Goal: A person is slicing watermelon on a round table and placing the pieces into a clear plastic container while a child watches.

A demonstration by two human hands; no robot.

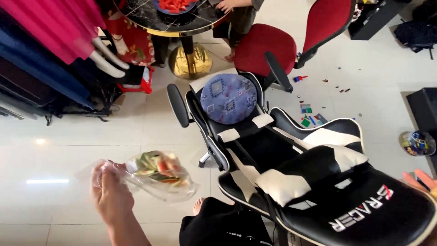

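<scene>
White tiled floor (59, 136) beneath; left hand (109, 193) clenched on a clear plastic bag (157, 175) of scraps stretching rightward, right hand (421, 181) barely visible, grip unclear, by a black gaming chair (291, 168)

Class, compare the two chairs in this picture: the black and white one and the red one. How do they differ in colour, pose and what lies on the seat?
The black and white chair has its back reclined far down toward the camera; the red chair has its back upright. The black and white chair carries a round blue patterned cushion on its seat; the red chair's seat is bare. Both are padded and have black armrests.
</scene>
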